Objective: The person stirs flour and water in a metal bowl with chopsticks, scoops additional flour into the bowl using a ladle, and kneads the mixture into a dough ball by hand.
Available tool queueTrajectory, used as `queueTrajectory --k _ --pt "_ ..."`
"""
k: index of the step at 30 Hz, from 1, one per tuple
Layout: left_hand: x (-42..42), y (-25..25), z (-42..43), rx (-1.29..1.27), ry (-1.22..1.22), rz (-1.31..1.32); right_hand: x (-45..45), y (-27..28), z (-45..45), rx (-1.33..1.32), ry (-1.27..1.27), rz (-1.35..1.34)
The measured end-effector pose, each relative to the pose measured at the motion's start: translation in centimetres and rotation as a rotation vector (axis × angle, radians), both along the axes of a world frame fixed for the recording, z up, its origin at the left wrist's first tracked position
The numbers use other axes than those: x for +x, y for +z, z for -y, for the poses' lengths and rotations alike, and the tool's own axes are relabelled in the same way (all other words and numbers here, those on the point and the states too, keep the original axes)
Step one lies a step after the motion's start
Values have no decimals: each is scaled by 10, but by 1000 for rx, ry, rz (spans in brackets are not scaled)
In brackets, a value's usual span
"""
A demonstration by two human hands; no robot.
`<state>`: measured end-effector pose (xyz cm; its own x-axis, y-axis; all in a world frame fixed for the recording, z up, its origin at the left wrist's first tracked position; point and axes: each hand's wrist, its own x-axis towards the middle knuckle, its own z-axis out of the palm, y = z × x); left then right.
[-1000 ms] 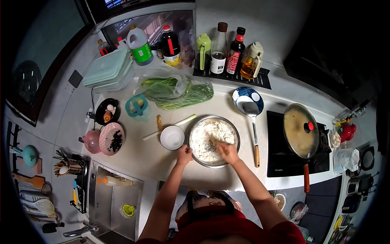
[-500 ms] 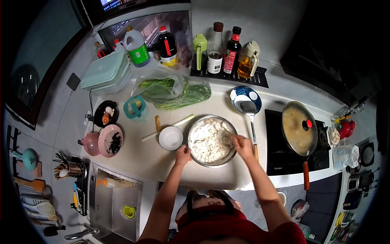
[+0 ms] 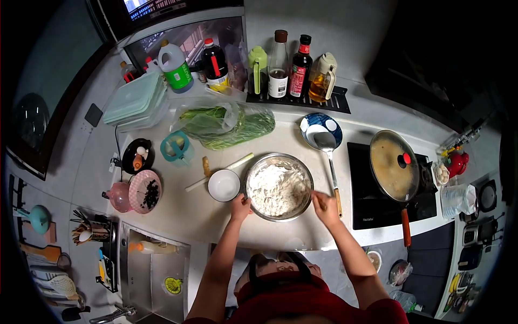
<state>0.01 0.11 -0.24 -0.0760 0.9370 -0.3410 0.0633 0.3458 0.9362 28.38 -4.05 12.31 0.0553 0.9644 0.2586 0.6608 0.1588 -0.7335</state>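
Observation:
A steel bowl (image 3: 279, 218) holds white, shaggy flour dough (image 3: 276, 189). My left hand (image 3: 240, 208) is closed on the bowl's left rim. At the right rim, my right hand (image 3: 326, 209) has its fingers pinched together; what they hold is too small to make out. A white bowl (image 3: 224, 185) stands just left of the steel bowl, beside a scallion stalk (image 3: 239, 161) and a piece of ginger (image 3: 206, 166). To the right, a ladle (image 3: 330, 156) rests with its head in a blue patterned bowl (image 3: 311, 120).
A lidded pan (image 3: 393, 167) sits on the black cooktop (image 3: 368, 208). Bagged green vegetables (image 3: 232, 127) lie behind the bowls. Bottles (image 3: 278, 70) line a rack at the back. A pink plate (image 3: 137, 190) is at the left, above the sink (image 3: 151, 275).
My right hand has moved from inside the steel bowl out to its right rim, and then slightly lower. My left hand stays at the left rim. The whole view has shifted a little.

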Motion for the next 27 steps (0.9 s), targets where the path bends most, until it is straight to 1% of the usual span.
queueTrajectory --k 1,2,3,5,6,9,10,13,15,17,18,19,21,22,25,26,27 --pt "0 2 0 3 -1 -7 3 5 -8 -52 -41 70" --pt "1 3 0 6 -1 -15 4 -10 -15 -18 -41 16" --pt "1 5 1 8 0 -22 -2 -17 -13 -110 -47 38" --pt "3 11 2 -3 11 22 -25 -58 7 37 19 102" --pt "3 12 2 -6 18 45 -40 -58 22 38 85 77" --pt "1 4 1 1 4 1 -68 -38 60 79 237 -53" --pt "1 4 1 3 5 7 -66 -36 64 89 247 -35" --pt "1 4 2 1 0 19 -40 -13 59 -58 160 -60" --pt "1 6 2 -7 -15 21 -29 -5 49 -15 29 -44" --pt "2 10 1 -26 -7 9 -23 -5 40 82 -68 128" --pt "2 12 2 -37 -3 3 -25 -7 42 14 -85 88" --pt "2 7 3 -32 -5 -9 -32 -10 49 32 -44 120" --pt "1 3 1 -17 -5 -34 -53 -11 70 -83 27 47" --pt "1 3 2 -14 -6 -25 -56 -9 75 -74 72 33" --pt "2 3 4 -13 0 -1 -31 -36 70 -192 -85 -356" --pt "2 1 7 -20 14 3 -22 -39 60 -55 -74 -385" --pt "1 0 11 -27 29 6 -16 -33 49 -116 -124 -340"
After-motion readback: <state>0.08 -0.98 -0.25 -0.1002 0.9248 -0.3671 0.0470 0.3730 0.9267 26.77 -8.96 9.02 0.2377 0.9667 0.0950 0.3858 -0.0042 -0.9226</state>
